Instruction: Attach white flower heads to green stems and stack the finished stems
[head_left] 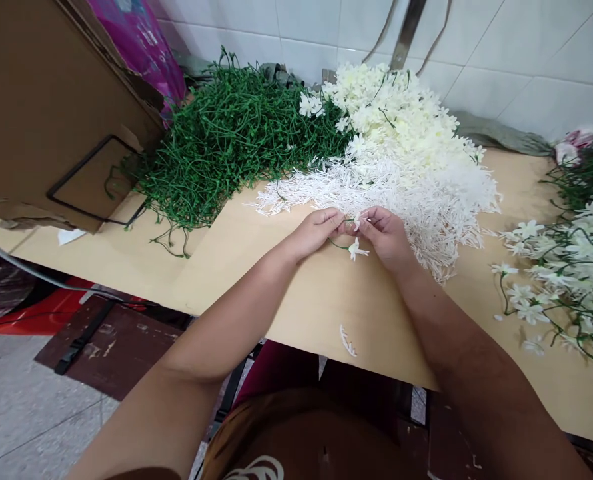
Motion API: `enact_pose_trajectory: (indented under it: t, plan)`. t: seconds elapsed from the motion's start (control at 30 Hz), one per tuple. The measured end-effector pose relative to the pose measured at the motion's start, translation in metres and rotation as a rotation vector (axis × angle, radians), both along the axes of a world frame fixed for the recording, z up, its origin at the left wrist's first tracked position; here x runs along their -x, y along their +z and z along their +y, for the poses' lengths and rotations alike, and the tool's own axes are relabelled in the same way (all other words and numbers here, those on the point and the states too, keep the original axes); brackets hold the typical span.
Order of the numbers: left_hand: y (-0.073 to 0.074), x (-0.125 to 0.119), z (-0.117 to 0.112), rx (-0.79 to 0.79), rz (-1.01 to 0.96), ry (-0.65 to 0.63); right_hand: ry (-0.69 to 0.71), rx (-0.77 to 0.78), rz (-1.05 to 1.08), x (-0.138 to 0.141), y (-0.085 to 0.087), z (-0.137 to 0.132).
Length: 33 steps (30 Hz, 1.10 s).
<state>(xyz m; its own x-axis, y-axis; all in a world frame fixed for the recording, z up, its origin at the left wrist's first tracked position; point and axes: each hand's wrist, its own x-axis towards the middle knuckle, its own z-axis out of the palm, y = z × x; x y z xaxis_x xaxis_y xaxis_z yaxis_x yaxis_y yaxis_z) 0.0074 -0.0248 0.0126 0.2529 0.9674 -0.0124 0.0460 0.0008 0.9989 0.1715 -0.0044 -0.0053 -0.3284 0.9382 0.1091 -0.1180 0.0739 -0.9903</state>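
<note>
My left hand (323,230) pinches a thin green plastic stem (337,245) over the middle of the table. One branch of that stem curves down to a white artificial flower (358,250) below my fingers. My right hand (384,233) meets the left, its fingertips closed on a second small white flower (357,221) at another branch. The fingers partly hide the joint between flower and stem. Just beyond my hands spreads a heap of thin white pieces (376,187), with a pile of cream-white petals (396,113) behind it.
A large mound of green stems (246,127) lies at the back left, beside a cardboard box (51,113). Finished-looking white flowers on stems (576,280) are piled at the right. A small white strip (347,341) rests near the table's front edge. White tiles (306,63) line the wall.
</note>
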Motion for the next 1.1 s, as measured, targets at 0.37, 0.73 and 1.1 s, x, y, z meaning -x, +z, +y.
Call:
enact_pose_trajectory:
  t: [0.37, 0.73, 1.1]
  plan:
    - [-0.0047, -0.0012, 0.0024, -0.036, 0.01, -0.029, 0.054, 0.028, -0.017, 0.0024, 0.0048, -0.0004]
    - [-0.0068, -0.0017, 0.0025, -0.011, -0.006, -0.03, 0.05, 0.046, 0.001, 0.0016, 0.0057, -0.002]
    - [-0.006, -0.0003, 0.0017, -0.152, 0.061, -0.053, 0.004, 0.157, 0.014, 0.0052, 0.0074, 0.0005]
